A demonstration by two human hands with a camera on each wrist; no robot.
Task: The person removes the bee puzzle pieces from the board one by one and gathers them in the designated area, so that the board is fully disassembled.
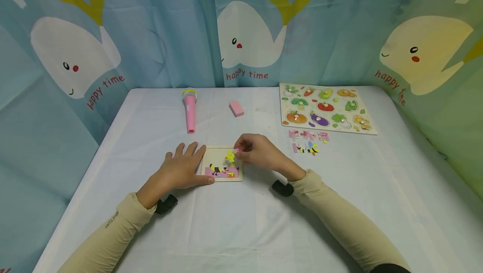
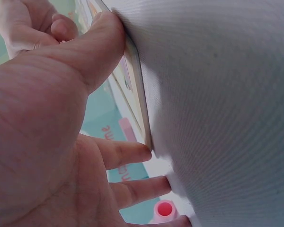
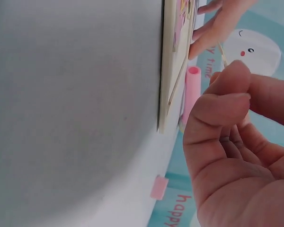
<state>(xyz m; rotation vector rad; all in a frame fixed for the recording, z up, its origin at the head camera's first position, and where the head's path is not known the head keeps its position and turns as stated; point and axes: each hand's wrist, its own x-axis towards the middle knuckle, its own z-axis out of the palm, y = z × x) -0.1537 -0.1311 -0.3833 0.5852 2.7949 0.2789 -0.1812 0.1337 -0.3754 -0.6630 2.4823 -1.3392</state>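
A small puzzle board lies flat on the table, with pink pieces showing a black and yellow striped figure along its near side. Spread out on its left, my left hand touches the frame with thumb and index finger. Over the board's right side, my right hand pinches a puzzle piece with a yellow figure between thumb and index finger. In the right wrist view that piece shows edge-on as a thin strip, raised above the board.
Several loose puzzle pieces lie right of the hands, below a vegetable peg board. A pink toy microphone and a pink block lie beyond the puzzle board. A whale-print curtain hangs behind the white table.
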